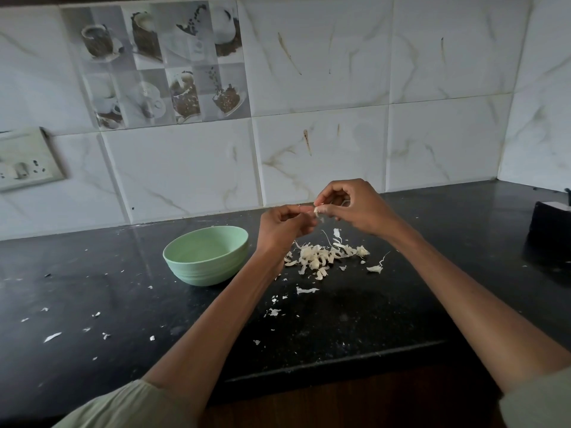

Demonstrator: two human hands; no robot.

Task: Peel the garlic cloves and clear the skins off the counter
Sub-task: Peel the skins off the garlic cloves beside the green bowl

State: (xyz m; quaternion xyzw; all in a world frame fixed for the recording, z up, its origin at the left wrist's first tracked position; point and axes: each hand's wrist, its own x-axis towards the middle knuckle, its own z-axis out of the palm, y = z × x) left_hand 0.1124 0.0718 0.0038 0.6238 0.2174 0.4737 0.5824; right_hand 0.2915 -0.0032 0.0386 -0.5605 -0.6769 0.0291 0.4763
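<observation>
Above the tabletop [355, 313], your left hand [282, 225] and right hand [355, 208] meet fingertip to fingertip, both raised with forearms reaching forward and wrists bent inward. Each grip is clamped on the same garlic clove [316, 211], a pale sliver pinched between curled fingers and thumbs. You look to be mid-peel, so the next move likely calls for pulling the loosened skin away while the other grip holds the clove steady. Just below your grips lies the heap of skins [321, 257], with stray flakes scattered toward you. Left of your left grip sits the green bowl [205, 256]; whether it holds peeled cloves, you cannot tell.
</observation>
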